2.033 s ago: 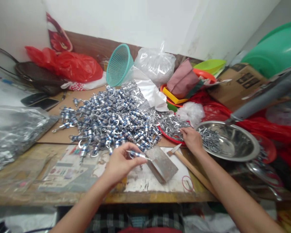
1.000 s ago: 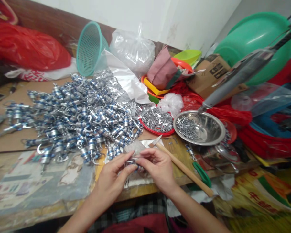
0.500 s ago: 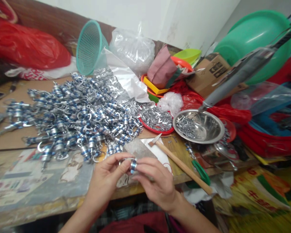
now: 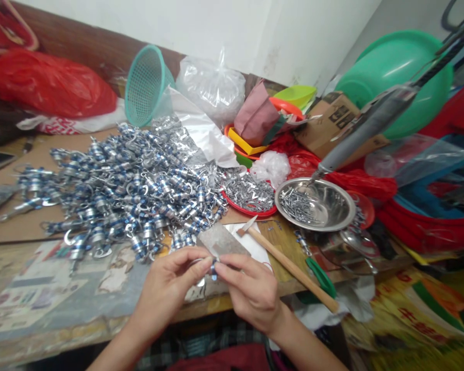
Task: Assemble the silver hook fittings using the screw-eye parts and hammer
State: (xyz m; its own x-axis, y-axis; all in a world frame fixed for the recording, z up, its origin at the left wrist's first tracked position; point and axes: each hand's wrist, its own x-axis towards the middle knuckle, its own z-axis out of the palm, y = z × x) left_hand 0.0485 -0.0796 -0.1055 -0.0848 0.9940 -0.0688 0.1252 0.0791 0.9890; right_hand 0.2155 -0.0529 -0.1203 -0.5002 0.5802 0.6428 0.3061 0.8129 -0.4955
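Both my hands hold one small blue-and-silver metal hook fitting [image 4: 213, 269] above the table's front edge. My left hand [image 4: 175, 278] pinches it from the left between thumb and forefinger. From the other side my right hand [image 4: 253, 288] closes on it with the fingertips, which cover much of the piece. Just behind my fingers lies a flat grey metal block [image 4: 221, 239]. A large pile of similar blue-and-silver hook fittings [image 4: 131, 180] spreads over the cardboard to the left. To the right of the block rests a hammer [image 4: 290, 268] with a wooden handle.
A red dish [image 4: 251, 193] holds many small flat metal pieces. Beside it a steel bowl [image 4: 338, 206] contains pins, with a grey-handled tool [image 4: 365, 131] slanting above. Green-handled tool [image 4: 320, 275] lies near the hammer. A teal basket [image 4: 145, 85] and a clear plastic bag [image 4: 212, 85] stand at the back.
My right fingers have closed in on the fitting and now cover more of it. The fitting's blue part has turned and sits lower between my fingertips. The view has shifted slightly.
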